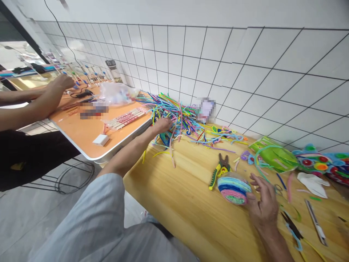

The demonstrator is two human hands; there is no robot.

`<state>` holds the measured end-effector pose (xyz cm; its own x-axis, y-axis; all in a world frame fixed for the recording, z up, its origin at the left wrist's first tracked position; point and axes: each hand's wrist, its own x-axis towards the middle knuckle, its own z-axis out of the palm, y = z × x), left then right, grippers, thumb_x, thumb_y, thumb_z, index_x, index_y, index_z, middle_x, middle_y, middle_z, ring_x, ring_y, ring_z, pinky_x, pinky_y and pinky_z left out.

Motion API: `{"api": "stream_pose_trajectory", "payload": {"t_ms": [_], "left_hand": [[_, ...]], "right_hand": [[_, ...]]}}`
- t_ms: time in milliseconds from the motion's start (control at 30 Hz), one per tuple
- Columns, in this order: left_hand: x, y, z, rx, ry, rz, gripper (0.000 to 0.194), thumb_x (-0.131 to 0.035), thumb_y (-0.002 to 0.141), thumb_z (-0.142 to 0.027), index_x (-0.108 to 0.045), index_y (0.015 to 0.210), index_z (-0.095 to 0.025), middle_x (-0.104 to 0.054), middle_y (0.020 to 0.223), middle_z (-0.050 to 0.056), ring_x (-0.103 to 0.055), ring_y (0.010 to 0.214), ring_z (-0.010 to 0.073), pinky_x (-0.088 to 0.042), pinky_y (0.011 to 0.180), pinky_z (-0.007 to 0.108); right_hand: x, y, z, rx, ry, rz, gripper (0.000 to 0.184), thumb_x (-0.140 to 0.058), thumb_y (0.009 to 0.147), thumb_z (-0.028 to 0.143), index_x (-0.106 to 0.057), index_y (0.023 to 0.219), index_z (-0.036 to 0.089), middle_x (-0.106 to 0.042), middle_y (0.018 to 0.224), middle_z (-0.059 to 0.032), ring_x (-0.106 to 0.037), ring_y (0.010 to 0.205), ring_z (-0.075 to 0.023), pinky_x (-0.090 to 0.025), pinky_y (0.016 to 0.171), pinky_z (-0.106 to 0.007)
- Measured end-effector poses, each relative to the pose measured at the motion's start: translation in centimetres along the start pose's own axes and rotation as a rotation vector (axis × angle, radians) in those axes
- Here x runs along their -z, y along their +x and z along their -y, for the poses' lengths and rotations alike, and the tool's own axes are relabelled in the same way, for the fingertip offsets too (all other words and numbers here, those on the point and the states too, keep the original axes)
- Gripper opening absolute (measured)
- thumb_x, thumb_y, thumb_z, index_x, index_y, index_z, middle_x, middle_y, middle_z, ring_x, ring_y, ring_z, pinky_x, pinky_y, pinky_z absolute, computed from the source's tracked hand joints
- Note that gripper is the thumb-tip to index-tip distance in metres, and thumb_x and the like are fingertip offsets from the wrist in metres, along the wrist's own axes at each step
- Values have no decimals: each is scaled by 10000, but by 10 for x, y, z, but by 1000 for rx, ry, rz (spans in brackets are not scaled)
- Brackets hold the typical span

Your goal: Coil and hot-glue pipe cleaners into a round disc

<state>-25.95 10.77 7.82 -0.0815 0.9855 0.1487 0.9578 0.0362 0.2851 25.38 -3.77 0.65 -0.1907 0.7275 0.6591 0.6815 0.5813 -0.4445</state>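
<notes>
My left hand reaches into a heap of many-coloured pipe cleaners at the back of the wooden table. Its fingertips are lost among the strands, so I cannot see whether they grip any. My right hand is beside a round ball wrapped in bands of blue, pink and pale pipe cleaner. Its fingers are raised and apart, with the thumb close to the ball's right side; whether they touch is unclear. Yellow-and-green-handled pliers lie just behind the ball.
Right of my hand lie a utility knife, dark-bladed scissors, a white glove and a green packet. On the adjoining orange table, a co-worker's hands are among small sticks. A tiled wall borders the back.
</notes>
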Motion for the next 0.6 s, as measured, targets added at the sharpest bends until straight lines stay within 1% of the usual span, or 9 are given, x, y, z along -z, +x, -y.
{"api": "stream_pose_trajectory", "payload": {"t_ms": [67,100,167,233,300,400,467,533,600], "left_hand": [[0,-1,4,79,46,-10,369,-498,1089,-330,-780,960,-128,-813,1056,201,-752,1124,331,-507,1054,405],[0,0,6,103,58,-30,405,-462,1105,-340,-778,970,-125,-814,1049,211,-752,1130,347,-501,1052,418],[-2,5,7,142,70,-60,412,-431,1115,-348,-776,1067,-127,-818,1124,220,-747,1164,354,-494,1053,423],[-8,13,5,167,63,-75,372,-473,1098,-353,-757,1197,-134,-811,1228,221,-742,1190,353,-495,1049,422],[-17,23,0,185,44,-72,341,-559,1054,-348,-752,1239,-136,-807,1267,221,-740,1191,355,-501,1041,421],[-20,33,0,204,0,-56,240,-664,967,-311,-802,1079,-151,-830,1152,197,-748,1136,353,-517,988,397],[-11,36,7,198,-41,-57,185,-688,934,-311,-813,952,-175,-833,1020,153,-750,1066,331,-521,914,361],[7,36,20,168,-93,-65,209,-667,937,-329,-811,893,-185,-813,923,100,-737,979,290,-506,838,324],[28,33,36,135,-156,-50,257,-666,930,-379,-808,861,-176,-770,811,51,-700,847,240,-479,754,293]], "right_hand": [[0,1,1,-5,-2,0,586,-534,1088,580,-619,1538,215,-710,1332,-178,-706,1047,-347,-569,921,-536],[0,2,2,-9,-2,1,575,-538,1089,569,-621,1536,216,-708,1330,-176,-707,1036,-341,-571,914,-531],[0,3,3,-10,0,8,560,-538,1093,548,-620,1538,218,-707,1319,-172,-706,1036,-337,-572,904,-524],[1,5,3,-2,-1,17,557,-526,1101,542,-616,1544,215,-710,1302,-172,-703,1044,-340,-572,900,-523],[2,5,1,21,-3,33,569,-515,1108,554,-610,1553,211,-712,1300,-176,-704,1048,-339,-575,888,-516],[5,5,-2,54,1,37,626,-485,1117,611,-598,1571,195,-707,1320,-191,-708,1050,-339,-573,870,-503],[5,5,-3,55,10,-1,684,-450,1116,670,-612,1559,175,-708,1305,-198,-710,1040,-342,-565,861,-500],[5,6,-2,45,19,-34,714,-431,1113,700,-631,1541,165,-712,1292,-198,-713,1031,-342,-558,856,-496],[4,6,0,41,24,-29,703,-433,1117,693,-631,1545,172,-719,1295,-192,-714,1044,-344,-555,860,-491]]}}
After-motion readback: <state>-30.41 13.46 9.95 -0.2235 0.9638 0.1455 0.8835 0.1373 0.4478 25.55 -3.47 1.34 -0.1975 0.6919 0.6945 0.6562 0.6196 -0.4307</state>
